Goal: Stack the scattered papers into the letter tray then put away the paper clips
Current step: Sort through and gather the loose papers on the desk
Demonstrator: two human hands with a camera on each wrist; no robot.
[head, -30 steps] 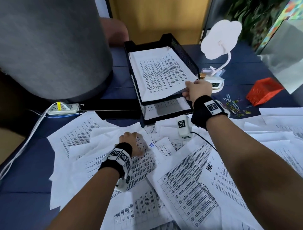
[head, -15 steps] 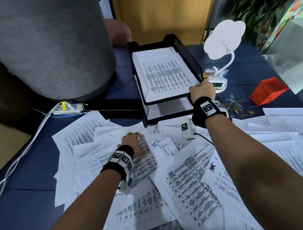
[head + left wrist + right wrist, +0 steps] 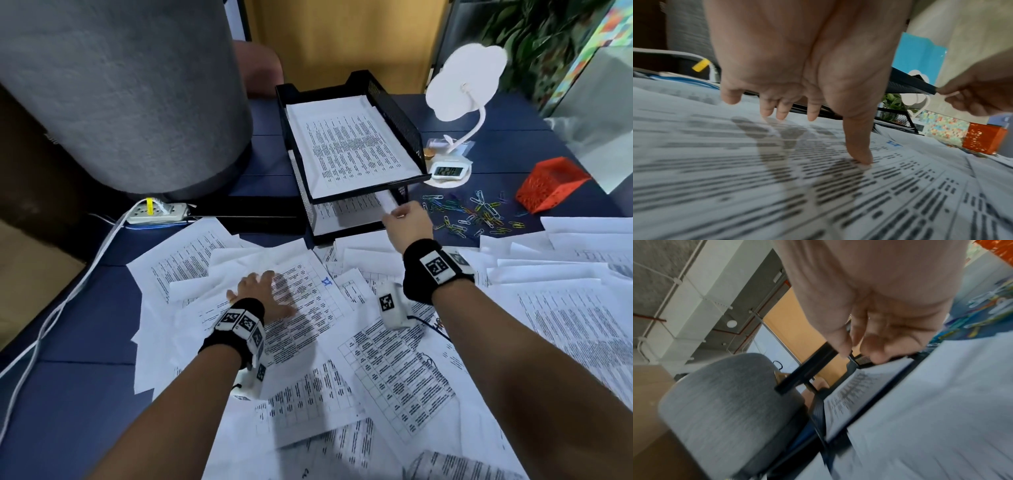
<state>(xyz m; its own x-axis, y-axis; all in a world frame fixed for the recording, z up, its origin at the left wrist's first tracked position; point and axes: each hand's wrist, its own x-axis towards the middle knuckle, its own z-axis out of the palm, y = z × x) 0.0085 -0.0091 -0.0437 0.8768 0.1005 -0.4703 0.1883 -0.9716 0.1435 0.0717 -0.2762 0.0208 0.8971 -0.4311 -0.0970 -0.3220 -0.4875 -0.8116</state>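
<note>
1. The letter tray (image 3: pixel 400 113) stands at the far side of the table (image 3: pixel 78 387), with two levels. The top level already holds a printed sheet (image 3: pixel 346 147), lying flat inside its walls. The lower level also holds paper.

2. Most of the scattered papers (image 3: pixel 394 377) lie in front of the tray, overlapping each other, so I judge you are in the stacking step and far from its end. The paper clips (image 3: pixel 469 216) lie loose on the table, to the right of the tray and near the orange box (image 3: pixel 551 183); this step is not yet begun.

3. Your right hand (image 3: pixel 407 222) is at the front right corner of the tray, at the lower level. Thumb and fingers pinch the white edge of a sheet (image 3: pixel 388 202) there. In the right wrist view the fingertips (image 3: pixel 877 353) are curled close to the tray post.

4. Your left hand (image 3: pixel 260 294) is spread flat on a printed sheet in the pile, fingers straight, grasping nothing. In the left wrist view the thumb (image 3: pixel 859 146) touches the paper.

5. The next move, in my opinion, calls for settling the pinched sheet, then gathering the loose sheets under your left hand.
</note>
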